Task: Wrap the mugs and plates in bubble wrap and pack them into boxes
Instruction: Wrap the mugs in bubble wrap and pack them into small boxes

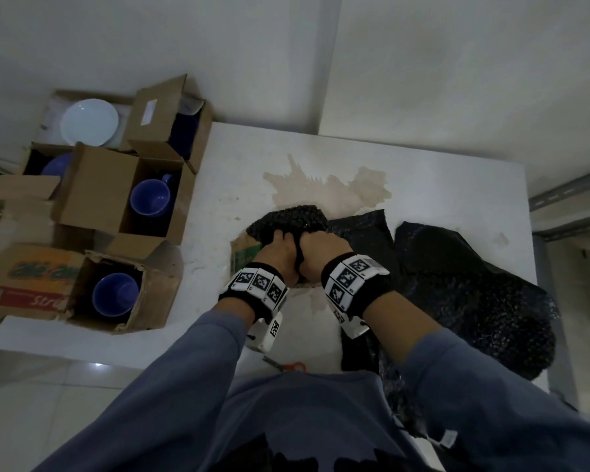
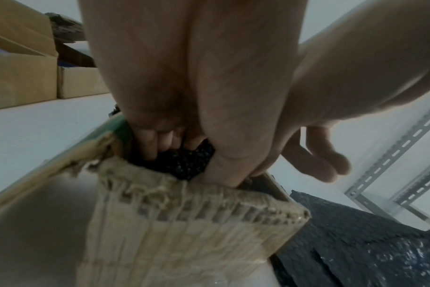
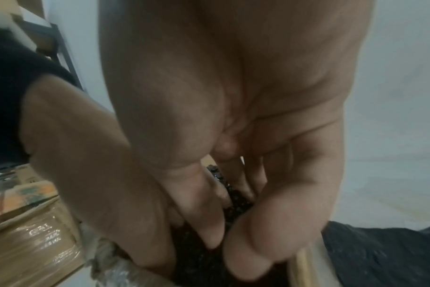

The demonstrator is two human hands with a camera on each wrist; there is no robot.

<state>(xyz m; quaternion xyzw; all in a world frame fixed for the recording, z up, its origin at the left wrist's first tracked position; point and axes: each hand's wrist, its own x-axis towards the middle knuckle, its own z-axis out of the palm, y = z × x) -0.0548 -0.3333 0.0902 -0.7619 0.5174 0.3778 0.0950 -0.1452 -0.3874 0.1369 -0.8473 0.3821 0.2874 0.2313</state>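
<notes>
In the head view a bundle wrapped in black bubble wrap (image 1: 288, 218) sits half inside a small torn cardboard box (image 1: 242, 258) in the middle of the white table (image 1: 440, 185). My left hand (image 1: 280, 238) and right hand (image 1: 310, 240) lie side by side on it, both gripping the wrap. The left wrist view has my left hand (image 2: 184, 155) curled into the box (image 2: 184, 217), fingers and thumb on the bundle (image 2: 184, 165). My right hand (image 3: 233, 223) pinches the black wrap (image 3: 236, 203) between thumb and fingers. What the wrap holds is hidden.
Open cardboard boxes at the left hold blue mugs (image 1: 150, 199) (image 1: 116, 294) and a white plate (image 1: 91, 122). Loose black bubble wrap sheets (image 1: 474, 284) cover the table's right side. Orange-handled scissors (image 1: 288, 366) lie at the near edge. A metal shelf (image 1: 569, 206) stands at the right.
</notes>
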